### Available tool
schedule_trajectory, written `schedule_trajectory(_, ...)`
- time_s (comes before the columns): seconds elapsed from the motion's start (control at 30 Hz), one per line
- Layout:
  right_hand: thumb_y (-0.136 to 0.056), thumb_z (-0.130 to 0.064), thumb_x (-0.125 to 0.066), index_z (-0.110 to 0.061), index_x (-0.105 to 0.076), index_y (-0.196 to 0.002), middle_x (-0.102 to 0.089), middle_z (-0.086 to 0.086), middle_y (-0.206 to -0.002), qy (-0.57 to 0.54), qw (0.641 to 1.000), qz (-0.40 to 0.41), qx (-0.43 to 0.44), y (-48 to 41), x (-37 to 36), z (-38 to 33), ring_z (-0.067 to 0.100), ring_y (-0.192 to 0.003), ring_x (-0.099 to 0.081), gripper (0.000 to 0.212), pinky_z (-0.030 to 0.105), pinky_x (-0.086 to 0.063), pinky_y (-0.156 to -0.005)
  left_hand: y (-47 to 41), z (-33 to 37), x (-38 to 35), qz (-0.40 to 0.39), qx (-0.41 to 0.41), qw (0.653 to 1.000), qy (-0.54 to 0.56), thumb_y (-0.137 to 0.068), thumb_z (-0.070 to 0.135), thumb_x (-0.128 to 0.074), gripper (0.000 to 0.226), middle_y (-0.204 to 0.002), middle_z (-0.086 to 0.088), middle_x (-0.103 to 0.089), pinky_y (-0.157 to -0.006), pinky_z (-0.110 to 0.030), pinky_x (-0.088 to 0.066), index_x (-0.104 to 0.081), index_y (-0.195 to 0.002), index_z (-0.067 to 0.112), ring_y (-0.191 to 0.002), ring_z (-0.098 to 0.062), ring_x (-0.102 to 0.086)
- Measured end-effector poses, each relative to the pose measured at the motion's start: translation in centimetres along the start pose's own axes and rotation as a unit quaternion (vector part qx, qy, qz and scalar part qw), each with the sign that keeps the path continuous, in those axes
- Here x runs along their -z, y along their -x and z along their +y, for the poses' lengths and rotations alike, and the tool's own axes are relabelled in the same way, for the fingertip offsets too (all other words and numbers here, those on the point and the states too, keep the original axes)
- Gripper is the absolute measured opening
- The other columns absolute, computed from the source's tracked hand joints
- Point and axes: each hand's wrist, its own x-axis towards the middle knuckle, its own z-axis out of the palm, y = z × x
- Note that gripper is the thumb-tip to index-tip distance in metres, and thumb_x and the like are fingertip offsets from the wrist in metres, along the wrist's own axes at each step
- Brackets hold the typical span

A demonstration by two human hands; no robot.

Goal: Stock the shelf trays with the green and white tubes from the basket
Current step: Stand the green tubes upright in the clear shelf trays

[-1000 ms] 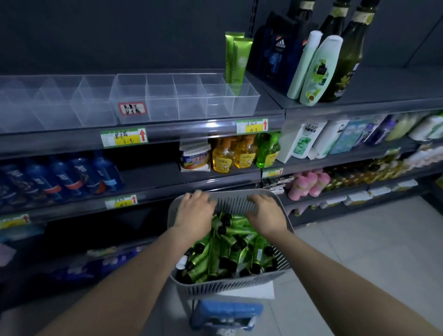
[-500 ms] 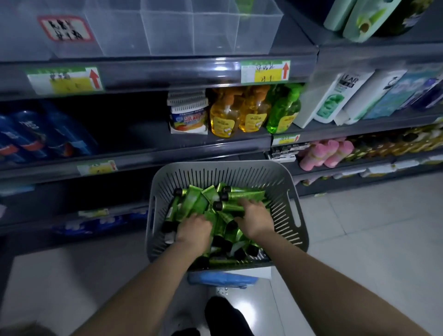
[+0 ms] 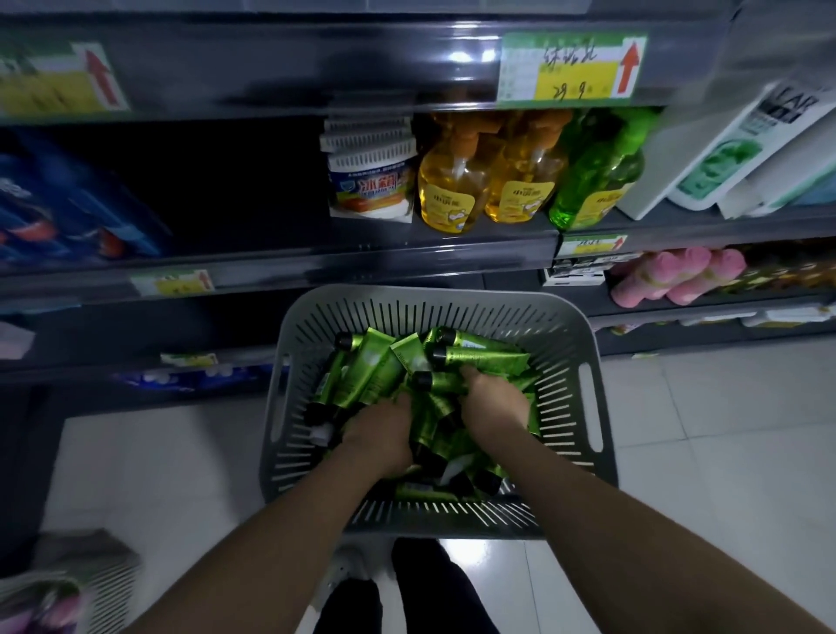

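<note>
A grey slotted basket stands in front of me, heaped with several green tubes with black caps. Both my hands are down in the pile. My left hand is dug into the tubes near the middle, fingers curled down among them. My right hand lies just to its right, its fingers curled round a green tube. The fingertips of both hands are hidden by tubes. Only the bottom edge of the clear shelf trays shows at the very top.
Dark shelves face me: a white tub, yellow pump bottles and a green bottle on the middle shelf, blue bottles at left, pink bottles lower right. Another basket corner sits lower left. White floor tiles spread right.
My view has tilted down and closer to the basket, so the trays have slid out of the top. Both hands went from the basket's far rim down into the tubes.
</note>
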Motion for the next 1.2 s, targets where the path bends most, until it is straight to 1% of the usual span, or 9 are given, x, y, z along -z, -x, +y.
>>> schedule_trajectory(0.23,-0.089,-0.017,-0.060,-0.032,-0.052,-0.135,-0.067,0.007,-0.120,-0.216,0.974,0.010,-0.071,0.5,1.1,0.3,0.027,-0.107,-0.063,0.049,0.030,-0.049,-0.082,1.0,-1.3,4.3,-0.069,0.085,0.929,0.354,-0.085,0.012,-0.057,0.038,-0.108,-0.006,-0.057,-0.072,-0.026,-0.046,-0.051,-0.123,0.015,-0.088,-0.016,-0.054)
schedule_trajectory(0.4,-0.085,-0.017,-0.059,-0.027,-0.068,-0.114,-0.071,0.006,-0.105,-0.455,0.877,0.024,-0.155,2.1,0.4,0.1,0.020,-0.078,-0.065,0.032,0.027,-0.053,-0.070,2.6,-2.8,5.8,-0.032,0.077,0.883,0.461,-0.089,0.012,-0.058,0.072,-0.137,-0.012,-0.049,-0.084,-0.028,-0.038,-0.020,-0.150,0.015,-0.111,-0.024,-0.054)
schedule_trajectory(0.5,-0.082,-0.039,-0.063,-0.022,-0.068,-0.091,-0.071,0.007,-0.100,-0.563,0.800,0.053,-0.203,3.3,0.1,-0.9,0.026,-0.089,-0.067,0.020,0.041,-0.054,-0.089,3.7,-3.4,6.2,-0.028,0.052,0.852,0.520,-0.097,0.025,-0.051,0.041,-0.099,-0.010,-0.063,-0.061,-0.028,-0.046,-0.044,-0.135,0.012,-0.070,-0.019,-0.060)
schedule_trajectory(0.57,-0.081,-0.041,-0.070,-0.024,-0.068,-0.081,-0.073,0.003,-0.094,-0.560,0.798,0.085,-0.205,4.3,0.6,-1.8,0.024,-0.086,-0.067,0.018,0.037,-0.055,-0.085,4.7,-3.8,6.4,-0.010,0.033,0.841,0.539,-0.097,0.029,-0.052,0.020,-0.102,-0.006,-0.063,-0.062,-0.031,-0.051,-0.057,-0.112,0.017,-0.076,-0.021,-0.062)
schedule_trajectory(0.73,-0.083,-0.020,-0.074,-0.029,-0.056,-0.099,-0.068,0.006,-0.105,-0.577,0.801,0.114,-0.110,6.6,2.9,-3.9,0.020,-0.078,-0.063,0.025,0.028,-0.051,-0.069,7.2,-4.9,8.2,0.055,-0.007,0.841,0.539,-0.096,0.026,-0.055,0.016,-0.110,-0.010,-0.069,-0.096,-0.049,-0.048,-0.065,-0.105,0.018,-0.103,-0.031,-0.064)
schedule_trajectory(0.83,-0.086,-0.015,-0.070,-0.029,-0.033,-0.139,-0.060,0.006,-0.116,-0.624,0.777,0.072,-0.046,8.4,4.9,-5.0,0.022,-0.095,-0.062,0.065,0.032,-0.052,-0.079,9.4,-4.8,10.2,0.099,-0.060,0.838,0.533,-0.097,0.018,-0.052,0.025,-0.116,-0.010,-0.064,-0.094,-0.045,-0.048,-0.058,-0.121,0.015,-0.104,-0.030,-0.062)
schedule_trajectory(0.9,-0.088,-0.012,-0.066,-0.024,-0.034,-0.144,-0.059,0.007,-0.124,-0.632,0.771,0.080,-0.004,9.5,6.5,-5.7,0.026,-0.109,-0.060,0.066,0.041,-0.051,-0.093,11.1,-4.6,11.6,0.139,-0.104,0.826,0.536,-0.097,0.010,-0.051,0.015,-0.109,-0.013,-0.062,-0.085,-0.043,-0.049,-0.058,-0.109,0.016,-0.094,-0.029,-0.061)
schedule_trajectory(1.07,-0.092,-0.018,-0.062,-0.018,-0.060,-0.094,-0.065,0.006,-0.090,-0.622,0.765,0.143,0.083,12.6,11.1,-7.2,0.026,-0.088,-0.061,0.003,0.049,-0.052,-0.085,15.0,-4.0,15.2,0.202,-0.173,0.813,0.518,-0.095,0.011,-0.055,0.011,-0.101,0.000,-0.066,-0.085,-0.033,-0.050,-0.057,-0.099,0.021,-0.092,-0.014,-0.061)
schedule_trajectory(1.2,-0.091,-0.022,-0.063,-0.018,-0.056,-0.075,-0.054,0.006,-0.077,-0.590,0.769,0.203,0.139,14.6,15.3,-8.5,0.020,-0.077,-0.052,0.019,0.040,-0.049,-0.074,17.4,-3.3,18.8,0.256,-0.219,0.801,0.495,-0.092,0.010,-0.059,0.014,-0.097,0.005,-0.066,-0.076,-0.022,-0.048,-0.060,-0.098,0.022,-0.092,-0.008,-0.060)
